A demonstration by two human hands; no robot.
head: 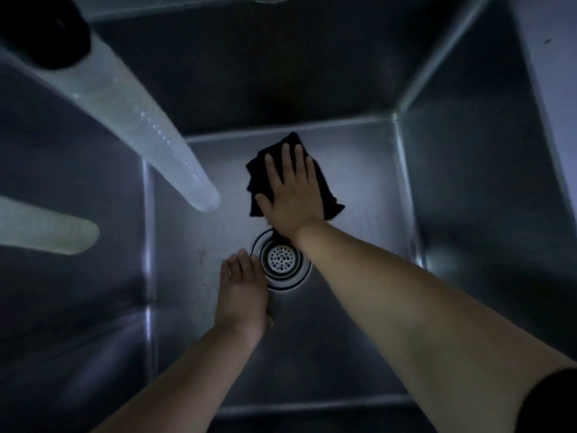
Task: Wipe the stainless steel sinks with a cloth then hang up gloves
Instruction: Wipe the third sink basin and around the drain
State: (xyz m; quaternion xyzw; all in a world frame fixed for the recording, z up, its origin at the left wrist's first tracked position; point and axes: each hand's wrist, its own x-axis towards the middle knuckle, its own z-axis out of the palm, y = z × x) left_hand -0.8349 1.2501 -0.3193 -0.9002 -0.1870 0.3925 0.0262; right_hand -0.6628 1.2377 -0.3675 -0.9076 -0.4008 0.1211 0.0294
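Fingers of the right hand [292, 195] lie spread, pressing a black cloth [324, 185] flat on the sink [359, 170] floor, while the left hand [242, 289], fingers together, rests beside the drain [281, 260].

The middle of the black crumpled cloth [324, 185] is covered by the flat right hand [292, 195], and the right forearm hides the upper right arc of the round perforated steel drain strainer [281, 262]. The left hand [242, 292] is seen from the back, so its palm and any contact with the floor of the deep stainless steel sink [359, 157] cannot be told. The two translucent ribbed plastic hoses [150, 126] are cut off at the left edge, and the black sleeve [552, 404] at the lower right corner.
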